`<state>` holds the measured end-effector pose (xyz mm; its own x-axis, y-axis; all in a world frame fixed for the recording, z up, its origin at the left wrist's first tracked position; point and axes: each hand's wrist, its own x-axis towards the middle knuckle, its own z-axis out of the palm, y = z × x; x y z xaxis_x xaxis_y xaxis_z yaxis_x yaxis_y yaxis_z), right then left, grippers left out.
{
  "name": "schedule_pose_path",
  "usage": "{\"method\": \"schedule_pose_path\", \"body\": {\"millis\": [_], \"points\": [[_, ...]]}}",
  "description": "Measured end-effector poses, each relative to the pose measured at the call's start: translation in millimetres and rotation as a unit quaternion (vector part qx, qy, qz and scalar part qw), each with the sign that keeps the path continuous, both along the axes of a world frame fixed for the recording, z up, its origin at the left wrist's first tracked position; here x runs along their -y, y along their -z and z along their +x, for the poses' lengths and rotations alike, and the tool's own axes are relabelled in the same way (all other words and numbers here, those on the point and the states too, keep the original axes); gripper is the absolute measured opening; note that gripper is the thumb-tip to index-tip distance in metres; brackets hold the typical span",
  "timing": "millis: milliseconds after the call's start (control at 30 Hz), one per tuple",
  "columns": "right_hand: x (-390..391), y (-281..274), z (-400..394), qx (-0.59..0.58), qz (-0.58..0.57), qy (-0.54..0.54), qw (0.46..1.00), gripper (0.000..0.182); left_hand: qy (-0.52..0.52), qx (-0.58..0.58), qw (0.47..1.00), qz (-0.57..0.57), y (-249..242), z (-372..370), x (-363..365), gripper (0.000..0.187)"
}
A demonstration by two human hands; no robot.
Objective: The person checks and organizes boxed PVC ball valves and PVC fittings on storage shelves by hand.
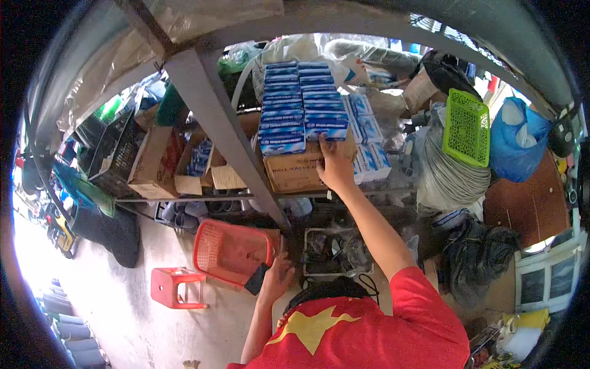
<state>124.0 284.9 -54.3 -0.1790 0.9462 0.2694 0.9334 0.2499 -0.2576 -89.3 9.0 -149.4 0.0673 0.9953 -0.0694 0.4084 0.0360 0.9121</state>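
My right hand [336, 167] reaches up to the shelf. Its fingertips touch the lower front edge of a blue-and-white small box [326, 126], and the fingers are apart. That box belongs to two columns of similar boxes stacked on a brown cardboard carton [292, 172] printed "BALL VALVE". Lower down, my left hand [278, 278] is bent around a small dark flat object [257, 280], whose kind I cannot make out. Beside it is a red plastic basket [209, 252]. More blue-and-white boxes [370, 161] stand right of the carton.
A grey metal post [215, 117] slants in front of the shelf. A red stool [178, 288] stands on the floor at left. Open cartons [150, 166] sit left of the post. At right are a green basket [466, 126], a grey hose coil [452, 184] and a blue bag [519, 147].
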Motion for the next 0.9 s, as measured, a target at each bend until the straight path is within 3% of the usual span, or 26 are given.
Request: {"method": "schedule_pose_path", "body": {"millis": [133,233,267,367,500,567,667,767,800,833,900], "points": [[-3,12,2,0.013,0.061,-0.004,0.998,0.079,0.004,0.002,1.000,0.000,16,1,9,0.049],[-10,18,2,0.023,0.159,-0.017,0.987,0.078,-0.031,-0.018,0.999,-0.017,54,1,21,0.042],[-10,18,1,0.030,0.144,-0.005,0.989,0.078,-0.046,-0.043,0.996,-0.057,70,-1,25,0.038],[-5,19,-1,0.042,0.112,0.013,0.993,0.077,0.112,-0.308,0.944,-0.042,178,-31,51,0.039],[-11,19,2,0.028,0.116,-0.006,0.993,0.079,-0.043,-0.106,0.979,-0.170,210,-33,137,0.039],[-11,22,5,0.015,0.126,-0.018,0.992,0.077,-0.111,0.031,0.971,-0.210,214,-35,169,0.037],[-2,22,12,-0.019,0.139,-0.038,0.989,0.072,-0.255,0.122,0.892,-0.353,239,-32,216,0.030],[53,20,31,-0.154,0.147,-0.104,0.971,0.045,-0.325,0.379,0.720,-0.482,260,-36,269,0.027],[73,33,43,-0.175,0.172,-0.131,0.961,0.037,-0.330,0.251,0.774,-0.478,246,-19,279,0.024],[96,49,57,-0.195,0.196,-0.156,0.948,0.030,-0.297,0.257,0.779,-0.488,250,-16,294,0.024],[153,96,91,-0.217,0.132,-0.159,0.954,0.017,-0.229,0.266,0.786,-0.508,263,-17,316,0.024]]}}
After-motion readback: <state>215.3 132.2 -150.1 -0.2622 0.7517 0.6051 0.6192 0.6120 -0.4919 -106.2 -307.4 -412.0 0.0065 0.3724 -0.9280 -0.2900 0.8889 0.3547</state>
